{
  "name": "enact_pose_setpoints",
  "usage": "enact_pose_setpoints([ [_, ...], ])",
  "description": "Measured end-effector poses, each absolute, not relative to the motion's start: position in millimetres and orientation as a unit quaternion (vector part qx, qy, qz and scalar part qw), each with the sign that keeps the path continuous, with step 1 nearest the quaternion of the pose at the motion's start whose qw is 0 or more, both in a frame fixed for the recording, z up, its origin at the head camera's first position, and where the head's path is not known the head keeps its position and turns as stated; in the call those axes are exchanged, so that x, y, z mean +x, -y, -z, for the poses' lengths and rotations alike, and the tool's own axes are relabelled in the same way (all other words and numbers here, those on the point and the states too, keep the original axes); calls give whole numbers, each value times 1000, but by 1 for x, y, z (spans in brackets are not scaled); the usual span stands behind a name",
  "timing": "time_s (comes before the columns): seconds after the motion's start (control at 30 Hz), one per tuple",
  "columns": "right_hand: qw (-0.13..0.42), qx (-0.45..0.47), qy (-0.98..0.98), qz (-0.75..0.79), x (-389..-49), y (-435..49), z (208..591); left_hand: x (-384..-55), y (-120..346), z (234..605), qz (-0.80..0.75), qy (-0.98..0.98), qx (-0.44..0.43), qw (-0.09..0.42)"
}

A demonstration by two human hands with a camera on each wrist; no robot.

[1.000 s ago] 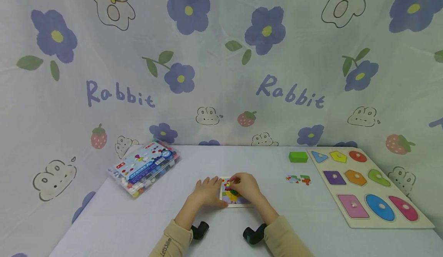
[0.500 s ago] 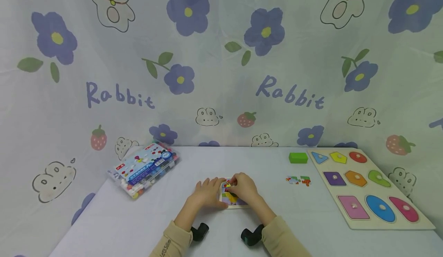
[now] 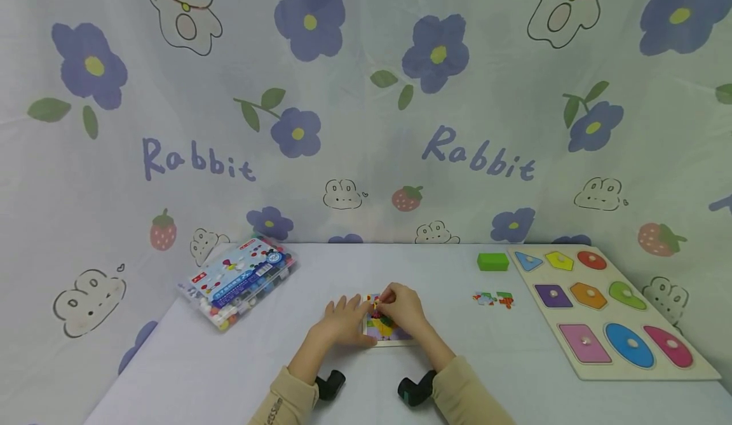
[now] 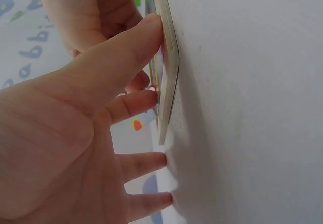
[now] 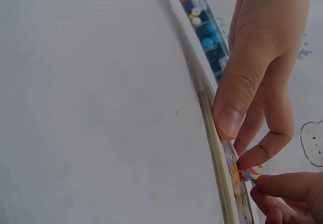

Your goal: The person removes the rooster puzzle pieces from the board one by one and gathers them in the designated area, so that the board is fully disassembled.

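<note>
Picture puzzle [image 3: 384, 331] lies left of the knobbed shape board [image 3: 589, 315], partly hidden by the left hand [image 3: 345, 323], its fingers spread and thumb on the puzzle's near edge, and the right hand [image 3: 405, 309], pinching a small multicoloured piece [image 5: 248, 174], its outline mostly covered.

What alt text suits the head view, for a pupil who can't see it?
A person's left hand rests at the left side of a picture puzzle on a white table, while the right hand covers part of it. To the left lies a bead box; to the right, loose puzzle pieces, a green block and a board of coloured shapes.
</note>
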State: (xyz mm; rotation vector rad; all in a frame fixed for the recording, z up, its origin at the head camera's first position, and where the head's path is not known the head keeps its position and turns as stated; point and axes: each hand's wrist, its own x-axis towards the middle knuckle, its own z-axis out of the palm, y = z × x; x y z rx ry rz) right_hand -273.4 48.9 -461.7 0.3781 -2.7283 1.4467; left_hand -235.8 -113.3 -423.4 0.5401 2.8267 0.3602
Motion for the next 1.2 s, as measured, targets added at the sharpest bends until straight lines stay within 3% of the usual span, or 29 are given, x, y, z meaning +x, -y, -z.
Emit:
enact_pose_setpoints([
  [0.57, 10, 46, 846, -531, -278, -85, 453, -235, 112, 424, -117, -971, 168, 125],
  [1.2, 24, 7, 863, -504, -282, -136, 455, -237, 114, 427, -143, -967, 173, 122],
])
